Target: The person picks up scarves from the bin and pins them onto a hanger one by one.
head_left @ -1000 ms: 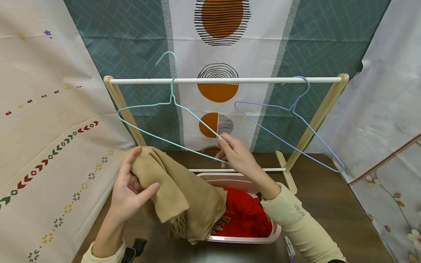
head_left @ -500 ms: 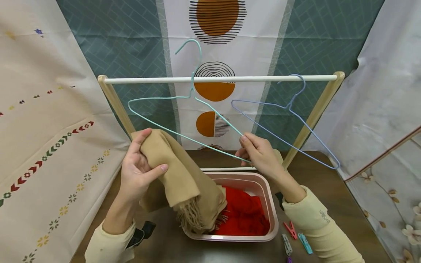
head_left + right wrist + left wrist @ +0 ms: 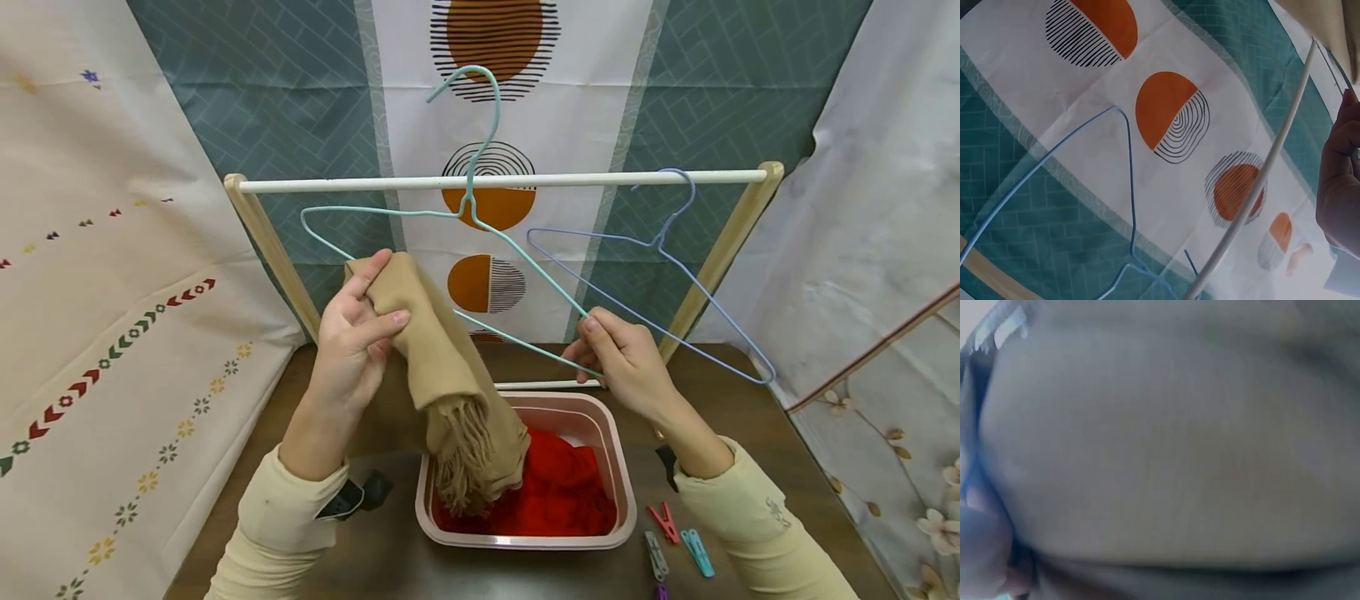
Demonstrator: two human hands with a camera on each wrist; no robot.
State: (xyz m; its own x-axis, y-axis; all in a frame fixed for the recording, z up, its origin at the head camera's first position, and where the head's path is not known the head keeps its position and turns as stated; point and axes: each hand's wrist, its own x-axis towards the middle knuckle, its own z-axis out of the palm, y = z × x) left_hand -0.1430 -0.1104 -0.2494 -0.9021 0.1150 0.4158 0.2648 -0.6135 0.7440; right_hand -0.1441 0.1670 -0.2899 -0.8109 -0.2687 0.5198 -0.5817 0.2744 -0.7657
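Observation:
My left hand (image 3: 348,346) grips a folded tan scarf (image 3: 431,342) near its upper end. The scarf's fringed end hangs down over the basin. My right hand (image 3: 626,358) pinches the right corner of a mint-green wire hanger (image 3: 471,185), its hook pointing up in front of the rack's bar. Cloth in the left hand covers part of the hanger's lower wire in the head view; the wire's left corner shows above that hand. Blurred scarf cloth (image 3: 1166,450) fills most of the left wrist view.
A blue wire hanger (image 3: 660,239) hangs at the right of the white bar (image 3: 337,185) of a wooden-legged rack. Below stands a pink basin (image 3: 525,542) with red fabric (image 3: 562,483) inside. Clothes pegs, including a red one (image 3: 663,522) and a teal one (image 3: 697,552), lie right of it.
The mint hanger, in my right hand, has moved right and up. My left hand has raised the scarf rightward, and it now overlaps the hanger's lower wire.

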